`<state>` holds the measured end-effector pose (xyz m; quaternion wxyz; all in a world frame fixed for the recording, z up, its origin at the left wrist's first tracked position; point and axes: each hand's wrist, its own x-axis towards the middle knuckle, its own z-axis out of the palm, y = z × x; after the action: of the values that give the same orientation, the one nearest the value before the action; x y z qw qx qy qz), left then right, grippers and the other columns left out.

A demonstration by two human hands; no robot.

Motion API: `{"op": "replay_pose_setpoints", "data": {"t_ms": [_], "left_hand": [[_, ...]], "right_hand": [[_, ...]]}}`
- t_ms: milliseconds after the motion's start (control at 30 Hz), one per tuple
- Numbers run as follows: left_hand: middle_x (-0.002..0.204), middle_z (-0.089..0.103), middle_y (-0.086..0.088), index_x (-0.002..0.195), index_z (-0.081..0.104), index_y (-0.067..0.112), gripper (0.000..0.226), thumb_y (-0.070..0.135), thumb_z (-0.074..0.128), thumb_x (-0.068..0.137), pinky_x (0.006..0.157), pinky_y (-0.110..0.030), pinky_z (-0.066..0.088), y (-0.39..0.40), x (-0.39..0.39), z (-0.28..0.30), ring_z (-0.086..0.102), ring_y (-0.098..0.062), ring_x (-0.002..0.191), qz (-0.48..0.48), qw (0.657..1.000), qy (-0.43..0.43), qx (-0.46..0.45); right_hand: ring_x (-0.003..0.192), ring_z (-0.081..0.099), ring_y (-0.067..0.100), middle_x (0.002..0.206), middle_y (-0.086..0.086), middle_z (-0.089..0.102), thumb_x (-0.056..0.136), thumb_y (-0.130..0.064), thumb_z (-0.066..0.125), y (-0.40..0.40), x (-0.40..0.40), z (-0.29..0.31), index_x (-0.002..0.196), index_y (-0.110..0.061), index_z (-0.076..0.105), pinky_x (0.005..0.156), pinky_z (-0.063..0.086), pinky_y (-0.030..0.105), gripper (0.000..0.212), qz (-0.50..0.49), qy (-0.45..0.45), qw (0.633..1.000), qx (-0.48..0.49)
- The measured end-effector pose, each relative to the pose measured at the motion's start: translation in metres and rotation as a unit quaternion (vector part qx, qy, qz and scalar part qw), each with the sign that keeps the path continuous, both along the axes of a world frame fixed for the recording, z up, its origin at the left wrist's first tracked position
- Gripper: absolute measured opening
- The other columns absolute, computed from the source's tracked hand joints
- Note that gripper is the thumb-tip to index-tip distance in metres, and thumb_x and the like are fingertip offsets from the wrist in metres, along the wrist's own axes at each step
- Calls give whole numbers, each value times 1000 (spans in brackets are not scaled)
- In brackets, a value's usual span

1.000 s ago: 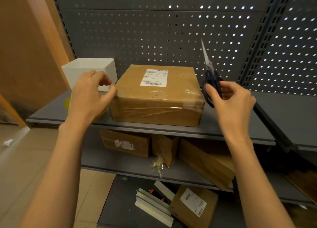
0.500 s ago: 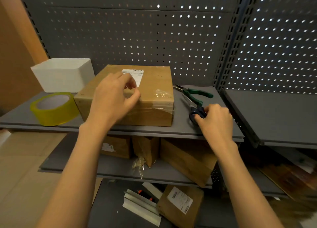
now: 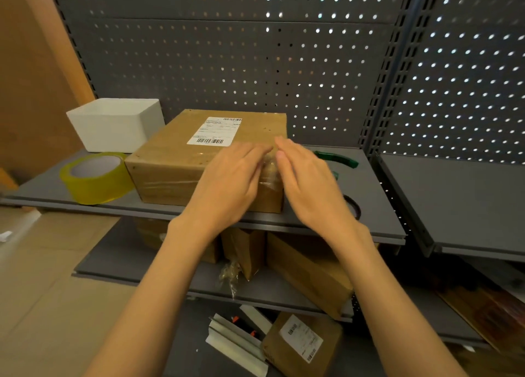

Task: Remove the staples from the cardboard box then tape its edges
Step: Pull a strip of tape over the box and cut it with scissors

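Note:
A brown cardboard box [image 3: 181, 160] with a white shipping label lies on the grey upper shelf [image 3: 377, 195]. Clear tape wraps its front right corner. My left hand [image 3: 230, 183] lies flat on the box's near right part, fingers straight. Beside it, my right hand [image 3: 306, 183] rests with straight fingers on the same taped corner. A roll of yellowish tape [image 3: 95, 177] stands left of the box. Green-handled pliers [image 3: 339, 159] and the black scissors handle [image 3: 353, 207] lie on the shelf right of the box, partly hidden by my right hand.
A white open bin [image 3: 116, 123] stands behind the tape roll. A perforated grey back panel rises behind the shelf. More cardboard boxes [image 3: 309, 277] sit on the lower shelf, and another box [image 3: 301, 345] with metal strips lies on the floor.
My right hand set the scissors on the shelf and moved onto the box's right corner. My left hand slid from the box's left side to the same corner.

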<state>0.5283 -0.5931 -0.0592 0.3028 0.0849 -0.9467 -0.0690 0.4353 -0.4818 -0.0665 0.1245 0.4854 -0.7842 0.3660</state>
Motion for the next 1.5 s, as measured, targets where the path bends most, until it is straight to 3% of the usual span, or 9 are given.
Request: {"op": "replay_pose_setpoints", "data": {"t_ms": [300,433,533,700,767,900,1167,1367,1500], "left_hand": [[146,40,0,142,37,16,43,23,33,100,112,-29,22,-10,3,-10,34,-15,136,2,997,-70,-12],[148,36,3,143,34,19,43,24,33,100,111,-22,14,-15,5,-9,28,-10,138,-10,997,-82,10],[144,43,3,140,41,17,41,24,35,100,112,-26,21,-20,3,-5,34,-10,135,-19,995,-71,71],[132,56,1,130,54,16,40,33,44,96,105,-33,35,-22,-1,0,49,-14,123,-28,992,-44,116],[132,56,1,130,55,16,42,35,50,92,106,-36,35,-22,-2,-4,48,-14,125,-30,994,-37,98],[132,56,-1,129,56,15,44,35,54,89,105,-43,34,-25,-4,-10,47,-17,126,-28,996,-26,79],[139,49,-3,134,49,15,49,31,57,89,106,-42,33,-29,-3,-13,45,-21,129,-27,998,-51,11],[152,23,1,144,30,19,63,27,58,88,115,-35,21,-27,3,-8,26,-16,140,-63,994,-76,50],[145,40,0,137,44,17,51,27,58,88,115,-36,21,-19,-4,-9,33,-18,137,-65,995,-39,63]], "right_hand": [[142,17,9,153,2,25,102,-30,24,-11,-5,-23,145,-12,25,111,5,16,47,23,19,997,70],[138,22,3,151,-2,30,103,-26,26,-6,-9,-23,143,-15,31,109,10,12,42,56,-77,995,19],[135,32,6,147,-2,38,102,-27,28,0,-15,-19,139,-17,40,111,20,19,40,60,-119,991,-8],[124,38,-4,140,-4,48,98,-33,42,1,-19,-19,133,-21,50,96,24,-2,38,63,-120,989,-58],[125,36,-4,142,-5,45,95,-35,48,0,-18,-25,130,-24,53,103,25,6,38,67,-123,989,-55],[133,35,8,146,-5,39,92,-33,52,0,-17,-34,134,-24,48,112,29,41,43,74,-123,988,-59],[135,25,0,147,-17,25,91,-31,54,6,-22,-32,138,-34,39,115,22,46,49,113,-144,983,-21],[135,29,3,148,-10,33,88,-30,61,12,-23,-22,139,-29,39,112,27,30,55,124,-175,976,-44],[126,37,-5,137,-4,50,86,-28,64,4,-20,-25,131,-20,52,104,24,5,47,87,-114,987,-70]]}}
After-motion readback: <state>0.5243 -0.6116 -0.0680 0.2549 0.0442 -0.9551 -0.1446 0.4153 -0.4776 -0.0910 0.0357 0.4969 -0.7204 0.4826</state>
